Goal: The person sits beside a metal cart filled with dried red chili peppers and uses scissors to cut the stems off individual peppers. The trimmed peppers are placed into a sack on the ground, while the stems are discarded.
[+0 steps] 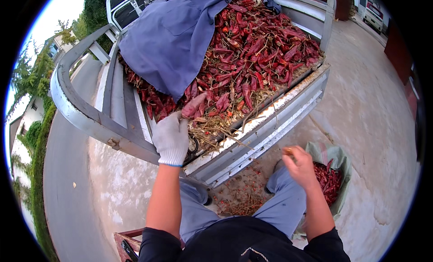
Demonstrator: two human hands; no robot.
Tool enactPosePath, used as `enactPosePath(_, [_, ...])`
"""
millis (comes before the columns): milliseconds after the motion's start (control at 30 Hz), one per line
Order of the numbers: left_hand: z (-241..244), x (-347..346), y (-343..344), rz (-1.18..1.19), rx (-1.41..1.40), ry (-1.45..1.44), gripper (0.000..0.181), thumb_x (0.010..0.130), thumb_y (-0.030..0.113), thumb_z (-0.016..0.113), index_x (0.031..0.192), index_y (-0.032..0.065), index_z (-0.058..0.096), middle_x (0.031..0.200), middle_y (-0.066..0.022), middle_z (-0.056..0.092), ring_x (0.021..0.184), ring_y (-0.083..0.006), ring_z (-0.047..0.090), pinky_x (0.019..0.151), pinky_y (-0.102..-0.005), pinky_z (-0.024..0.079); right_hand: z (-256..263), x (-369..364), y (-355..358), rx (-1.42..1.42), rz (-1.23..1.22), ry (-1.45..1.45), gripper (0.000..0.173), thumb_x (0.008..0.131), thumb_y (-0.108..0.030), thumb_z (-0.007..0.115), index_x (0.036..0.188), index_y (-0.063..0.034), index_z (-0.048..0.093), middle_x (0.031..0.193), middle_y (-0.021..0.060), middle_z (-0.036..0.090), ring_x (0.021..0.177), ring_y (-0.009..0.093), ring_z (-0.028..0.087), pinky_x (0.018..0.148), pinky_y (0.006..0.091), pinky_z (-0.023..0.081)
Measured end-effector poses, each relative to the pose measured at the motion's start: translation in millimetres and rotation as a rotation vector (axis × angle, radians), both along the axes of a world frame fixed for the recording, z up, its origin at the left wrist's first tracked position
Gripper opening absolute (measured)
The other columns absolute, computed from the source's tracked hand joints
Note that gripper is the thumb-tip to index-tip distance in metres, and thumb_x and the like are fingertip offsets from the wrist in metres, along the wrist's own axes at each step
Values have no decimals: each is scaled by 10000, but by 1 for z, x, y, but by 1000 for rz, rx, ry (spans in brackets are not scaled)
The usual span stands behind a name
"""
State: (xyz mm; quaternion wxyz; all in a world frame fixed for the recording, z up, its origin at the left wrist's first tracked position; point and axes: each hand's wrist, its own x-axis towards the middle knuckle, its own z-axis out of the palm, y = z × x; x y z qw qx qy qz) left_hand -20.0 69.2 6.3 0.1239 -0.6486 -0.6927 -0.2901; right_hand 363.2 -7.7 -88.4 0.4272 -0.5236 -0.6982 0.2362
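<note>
My left hand, in a white knit glove, holds a dried red chili pepper by its end over the near left corner of a truck bed. A large heap of dried red chili peppers fills the bed, partly covered by a blue cloth garment. My bare right hand is raised beside the sack, fingers curled, with something small and brownish at the fingertips, too small to name. Below it stands a woven sack with red chili peppers inside.
The metal tailgate hangs folded down between the heap and my legs. A curved metal side rail runs along the left. Stems and bits litter the ground between my feet. A reddish wooden frame stands at the lower left.
</note>
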Motion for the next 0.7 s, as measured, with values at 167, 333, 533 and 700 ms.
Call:
enactPosePath(167, [22, 22, -49, -311, -173, 100, 227, 899, 168, 711, 1095, 71, 774, 942, -185, 739, 957, -388, 702, 845, -495, 530, 85, -84, 13, 417, 191, -78, 319, 899, -89, 766, 1208, -29, 714, 1174, 152, 707, 1102, 338, 695, 975, 413, 534])
enactPosePath(333, [22, 41, -76, -624, -112, 179, 182, 792, 161, 777, 950, 92, 719, 773, -98, 658, 803, -325, 677, 763, -471, 514, 100, -116, 29, 193, 502, -355, 361, 945, -250, 748, 1230, -48, 655, 1119, 154, 696, 1063, 383, 677, 953, 496, 511])
enactPosePath(533, [15, 43, -82, -708, -216, 352, 186, 787, 205, 774, 929, 104, 713, 812, -68, 682, 848, -302, 682, 829, -438, 528, 89, -119, 29, -149, 668, -469, 305, 1000, -304, 693, 1076, -20, 612, 1047, 194, 695, 942, 448, 684, 828, 550, 533])
enactPosePath(700, [11, 44, -77, -667, -285, 457, 129, 798, 222, 748, 867, 116, 726, 765, -70, 686, 793, -280, 697, 803, -428, 535, 86, -123, 32, -148, 639, -455, 315, 994, -314, 688, 1052, -16, 603, 1007, 215, 687, 973, 455, 674, 838, 552, 526])
